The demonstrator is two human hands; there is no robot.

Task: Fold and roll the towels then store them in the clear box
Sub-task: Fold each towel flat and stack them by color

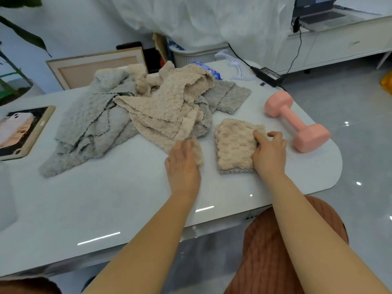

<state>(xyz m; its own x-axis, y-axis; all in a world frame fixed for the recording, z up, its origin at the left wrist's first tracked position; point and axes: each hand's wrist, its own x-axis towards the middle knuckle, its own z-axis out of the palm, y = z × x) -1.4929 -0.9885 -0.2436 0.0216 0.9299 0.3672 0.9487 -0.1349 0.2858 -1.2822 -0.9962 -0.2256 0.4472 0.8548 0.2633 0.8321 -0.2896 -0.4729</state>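
A folded beige towel (232, 143) lies on the white table (118, 196), on top of a folded grey one whose edge shows beneath it. My right hand (269, 153) rests on the folded towel's right side with the fingers curled over its edge. My left hand (183, 164) grips the near corner of a loose beige towel (167, 107). That towel lies in a heap with several grey towels (93, 126) at the table's middle. No clear box is plainly in view.
A pink dumbbell (297, 122) lies right of the folded towel. A tablet (23, 130) sits at the left edge. A black power adapter (269, 75) with its cable and a white hanger (237, 66) lie at the far right. A brown stool (273, 247) stands below the table.
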